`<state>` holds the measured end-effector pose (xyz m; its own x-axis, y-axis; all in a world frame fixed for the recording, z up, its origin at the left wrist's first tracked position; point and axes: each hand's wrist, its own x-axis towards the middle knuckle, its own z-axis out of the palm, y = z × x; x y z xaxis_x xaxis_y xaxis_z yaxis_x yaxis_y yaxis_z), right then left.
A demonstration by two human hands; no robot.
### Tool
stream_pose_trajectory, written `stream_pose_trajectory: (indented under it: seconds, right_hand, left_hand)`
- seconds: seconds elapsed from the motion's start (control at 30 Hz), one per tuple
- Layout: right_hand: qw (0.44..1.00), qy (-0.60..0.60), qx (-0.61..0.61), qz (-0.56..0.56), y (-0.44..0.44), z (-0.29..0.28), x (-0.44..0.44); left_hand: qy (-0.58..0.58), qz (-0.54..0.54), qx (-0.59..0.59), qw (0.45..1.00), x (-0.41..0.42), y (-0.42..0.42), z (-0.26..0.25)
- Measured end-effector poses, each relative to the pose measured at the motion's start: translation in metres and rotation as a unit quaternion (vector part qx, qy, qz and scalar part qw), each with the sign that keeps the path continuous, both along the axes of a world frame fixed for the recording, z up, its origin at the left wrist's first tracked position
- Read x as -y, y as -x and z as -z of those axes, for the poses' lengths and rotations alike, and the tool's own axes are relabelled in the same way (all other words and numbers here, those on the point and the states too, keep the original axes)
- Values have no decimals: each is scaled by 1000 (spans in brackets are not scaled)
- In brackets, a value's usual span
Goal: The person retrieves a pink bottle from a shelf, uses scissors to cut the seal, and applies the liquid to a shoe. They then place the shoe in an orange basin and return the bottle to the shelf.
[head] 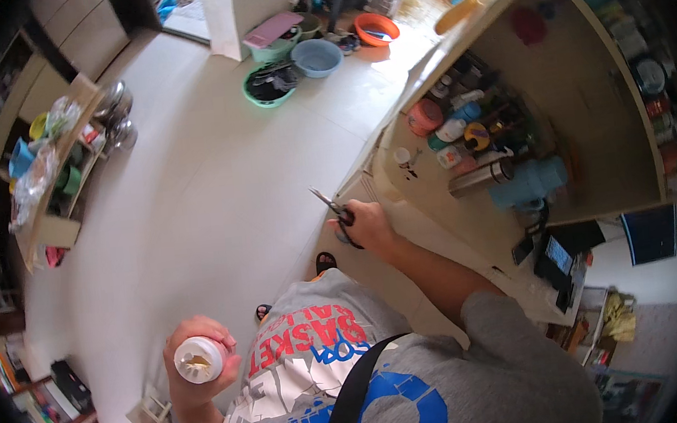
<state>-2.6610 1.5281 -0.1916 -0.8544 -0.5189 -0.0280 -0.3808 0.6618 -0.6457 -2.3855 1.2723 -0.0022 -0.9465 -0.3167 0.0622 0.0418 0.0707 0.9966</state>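
Note:
My left hand (198, 338) is wrapped around a white plastic bottle (197, 360), its top turned up towards me. A jagged opening shows in that top, with something pale inside. Out to the right, my right hand (367, 224) grips a pair of scissors (338, 208) with dark handles. Their blades point away from me over the floor, and I cannot tell how far they are parted. On the desk beyond my right hand lie a small white cap (401, 156) and some dark bits (411, 173).
Bottles and jars, among them a steel flask (480, 178) and a blue jug (529, 182), crowd the desk (394, 191) on the right. Basins, one blue (317, 57) and one orange (377, 29), sit on the tiled floor ahead. A loaded shelf (57, 175) stands left.

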Motion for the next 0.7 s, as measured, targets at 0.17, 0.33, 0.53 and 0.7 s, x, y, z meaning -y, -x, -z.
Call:
stream_pose_trajectory:
  seconds: [0.17,0.33,0.53,0.7]
  right_hand:
    - [989,-70,-22,128,-17,17,-91]
    - [961,-111,85,237,-40,14,-152]
    - [946,-137,79,283,-70,9,-212]
    - [892,-129,64,429,-88,3,-245]
  left_hand:
    - [35,81,25,996,11,22,-10]
    - [26,145,45,988,15,47,-16]
    - [12,197,23,980,17,67,-15]
    - [44,227,-18,973,14,81,-25]
